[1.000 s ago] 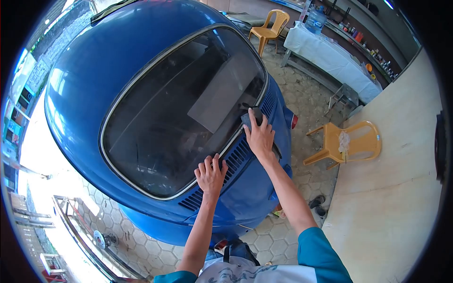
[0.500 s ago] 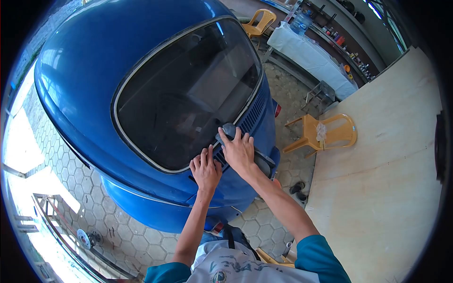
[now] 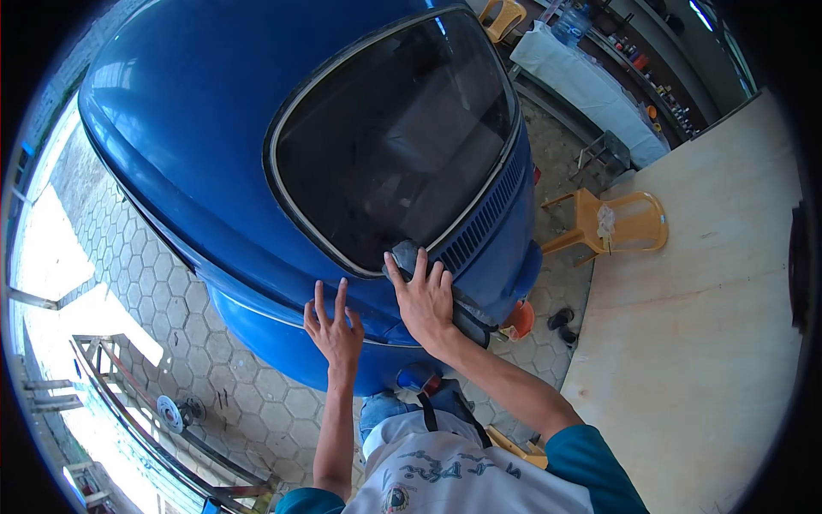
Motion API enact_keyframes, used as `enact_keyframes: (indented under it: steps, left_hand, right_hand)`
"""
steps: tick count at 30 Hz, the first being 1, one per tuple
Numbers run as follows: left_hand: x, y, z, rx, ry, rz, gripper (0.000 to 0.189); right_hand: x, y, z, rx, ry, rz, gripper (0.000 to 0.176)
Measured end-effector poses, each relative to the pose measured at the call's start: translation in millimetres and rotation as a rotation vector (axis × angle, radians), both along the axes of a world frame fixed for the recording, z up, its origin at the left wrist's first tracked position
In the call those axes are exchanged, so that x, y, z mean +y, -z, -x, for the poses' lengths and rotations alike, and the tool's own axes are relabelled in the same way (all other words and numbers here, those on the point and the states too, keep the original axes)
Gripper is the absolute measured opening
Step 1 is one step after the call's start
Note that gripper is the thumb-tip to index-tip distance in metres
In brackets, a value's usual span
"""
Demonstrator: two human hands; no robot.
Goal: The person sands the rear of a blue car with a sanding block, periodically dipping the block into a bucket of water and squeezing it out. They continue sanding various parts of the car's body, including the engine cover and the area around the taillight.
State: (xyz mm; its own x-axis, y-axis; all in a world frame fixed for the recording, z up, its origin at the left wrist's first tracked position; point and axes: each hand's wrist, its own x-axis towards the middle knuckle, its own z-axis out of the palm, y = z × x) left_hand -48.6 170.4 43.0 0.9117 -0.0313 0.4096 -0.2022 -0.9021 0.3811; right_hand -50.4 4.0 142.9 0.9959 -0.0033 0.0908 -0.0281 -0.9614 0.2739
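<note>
One round, silver-grey metal hub [image 3: 171, 415] at far left, on grey hexagonal paving [image 3: 248, 403]. Next, a glossy, rounded blue car [image 3: 188, 128], spanning the centre. Left hand [image 3: 335, 336]: open, fingers spread, nothing held; over the blue bodywork below the window; contact cannot be told. Dark glass window [image 3: 385, 154], silver trim around it. At its lower edge: a dark grey, cloth-like wad [image 3: 406, 252], under the fingers of the right hand [image 3: 425, 301], which is closed over it, index finger extended. Right of this, a row of black-slotted blue louvres [image 3: 484, 224]; then an orange bucket [image 3: 525, 315], two dark shoes [image 3: 561, 318], a yellow-orange plastic chair [image 3: 586, 208] and a pale plywood board [image 3: 685, 283].
</note>
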Motion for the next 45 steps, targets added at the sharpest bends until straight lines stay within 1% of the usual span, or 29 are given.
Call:
enact_keyframes:
  steps: [6, 11, 13, 16, 17, 20, 23, 24, 26, 28, 30, 31, 33, 34, 35, 38, 39, 40, 41, 42, 45]
  left_hand:
    - [11.8, -12.5, -24.2, -0.1, -0.053, 0.089, 0.056]
    - [17.0, -23.5, -47.5, -0.189, -0.073, 0.112, 0.053]
    - [20.5, -25.3, -52.1, -0.205, -0.07, 0.109, 0.053]
    - [23.6, -23.9, -54.3, -0.189, -0.061, 0.094, 0.054]
    - [22.9, -23.9, -54.5, -0.201, -0.057, 0.122, 0.055]
    - [23.7, -30.2, -51.5, -0.145, -0.07, 0.137, 0.056]
    - [27.6, -37.3, -51.2, -0.146, -0.051, 0.175, 0.057]
    - [30.1, -39.1, -51.8, -0.136, -0.046, 0.174, 0.058]
    - [33.5, -41.6, -51.5, -0.114, -0.044, 0.177, 0.058]
    - [35.8, -42.2, -54.3, -0.128, -0.06, 0.172, 0.057]
    - [37.0, -41.9, -55.3, -0.131, -0.05, 0.163, 0.055]
    - [39.2, -43.0, -58.5, -0.132, -0.043, 0.165, 0.055]
    - [45.2, -45.3, -64.2, -0.127, -0.031, 0.172, 0.053]
    - [45.3, -46.7, -68.4, -0.165, -0.034, 0.163, 0.052]
    - [44.9, -49.1, -77.1, -0.213, -0.044, 0.155, 0.051]
    - [39.7, -60.4, -108.5, -0.295, -0.083, 0.142, 0.046]
    - [38.3, -62.4, -120.0, -0.323, -0.09, 0.133, 0.045]
    - [37.1, -63.0, -126.3, -0.35, -0.084, 0.121, 0.044]
    - [32.4, -60.8, -129.1, -0.347, -0.134, 0.109, 0.044]
    - [32.9, -56.9, -129.7, -0.348, -0.128, 0.109, 0.043]
    - [35.4, -51.6, -130.6, -0.359, -0.122, 0.113, 0.041]
  right_hand:
    - [15.3, 15.3, 2.7, -0.114, -0.007, -0.187, 0.07]
    - [32.3, 15.7, -11.2, -0.224, -0.023, -0.238, 0.07]
    - [46.2, 5.7, -24.7, -0.252, -0.026, -0.262, 0.068]
    - [67.9, -23.6, -52.8, -0.224, -0.026, -0.274, 0.07]
    - [72.4, -25.7, -61.8, -0.27, -0.022, -0.299, 0.068]
    - [62.8, -10.2, -57.8, -0.343, -0.066, -0.337, 0.067]
    - [35.9, 18.7, -31.2, -0.334, -0.113, -0.317, 0.072]
    - [32.3, 17.0, -26.5, -0.32, -0.122, -0.331, 0.073]
    - [36.0, 17.4, -30.4, -0.326, -0.126, -0.351, 0.07]
    - [47.4, -1.1, -47.3, -0.374, -0.131, -0.362, 0.068]
    - [72.1, -26.8, -87.7, -0.454, -0.125, -0.361, 0.066]
    - [78.4, -33.3, -98.2, -0.436, -0.115, -0.348, 0.065]
    - [72.1, -27.0, -90.9, -0.454, -0.146, -0.344, 0.067]
    - [65.7, -21.5, -87.5, -0.469, -0.17, -0.338, 0.068]
    - [56.3, -9.3, -74.2, -0.454, -0.185, -0.337, 0.072]
    - [40.9, 9.8, -43.9, -0.337, -0.164, -0.379, 0.074]
    - [47.3, 1.5, -48.4, -0.324, -0.141, -0.361, 0.075]
    - [58.0, -8.2, -64.0, -0.375, -0.157, -0.372, 0.074]
    - [69.6, -20.1, -91.4, -0.43, -0.165, -0.381, 0.074]
    - [77.8, -30.6, -113.9, -0.488, -0.173, -0.388, 0.074]
    - [93.2, -50.4, -147.7, -0.535, -0.137, -0.422, 0.072]
